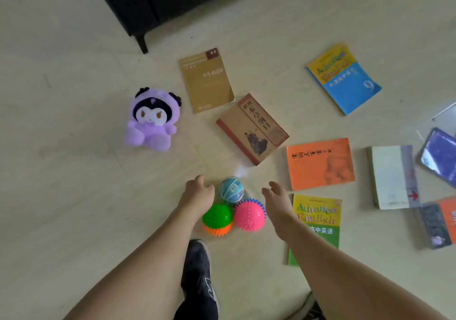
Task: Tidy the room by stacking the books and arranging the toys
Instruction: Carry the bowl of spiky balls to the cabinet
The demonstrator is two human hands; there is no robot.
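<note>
Three balls sit bunched together on the floor [74, 196] between the two hands: a small blue basketball-patterned ball [231, 190] farthest from the person, a green-and-orange spiky ball [217, 219] just below the left hand, and a pink spiky ball [249, 215] just inside the right wrist. All three touch or nearly touch, so they look already gathered into one toy cluster.

The left hand [199, 191] hangs beside the blue ball with fingers loosely curled and gripping nothing; whether it touches the ball I cannot tell. The right hand [278, 199] hovers apart from the balls, fingers relaxed and spread, empty. Placed on either side of the cluster, the hands seem ready to corral or scoop the balls, which would roll if nudged from one side only.

A purple plush doll [151, 119] sits upright well beyond the left hand, apart from the other toys. The books are not yet stacked; they lie flat and scattered beyond and outside the right hand: a tan book [206, 80], a thick brown book [252, 129] just past the balls, an orange book [320, 163], a blue-and-yellow English textbook [343, 77], a green-and-yellow English textbook [318, 223] partly under the right forearm, and a white book [392, 177]. A phone [438, 156] lies farther out.
</note>
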